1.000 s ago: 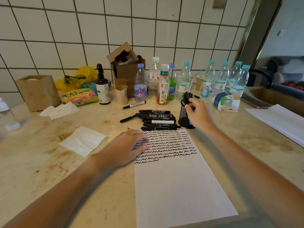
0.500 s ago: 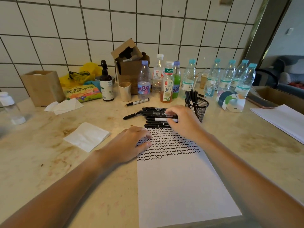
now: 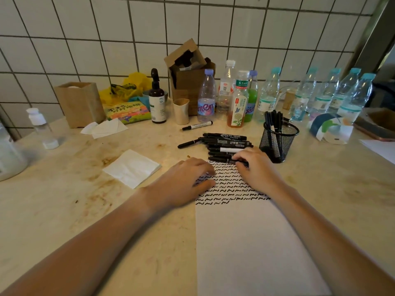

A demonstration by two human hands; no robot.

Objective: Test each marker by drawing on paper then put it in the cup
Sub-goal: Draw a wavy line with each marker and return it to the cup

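Now right hand [image 3: 254, 167] grips marker [image 3: 222, 160] at paper [image 3: 245, 242] top edge.

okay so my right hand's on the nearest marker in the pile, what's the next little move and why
Probably lift that marker off the pile and uncap it. The right hand grips its near end, the left hand already rests flat on the paper, and the last row of squiggles is only partly filled, leaving room for its test stroke before the mesh cup.
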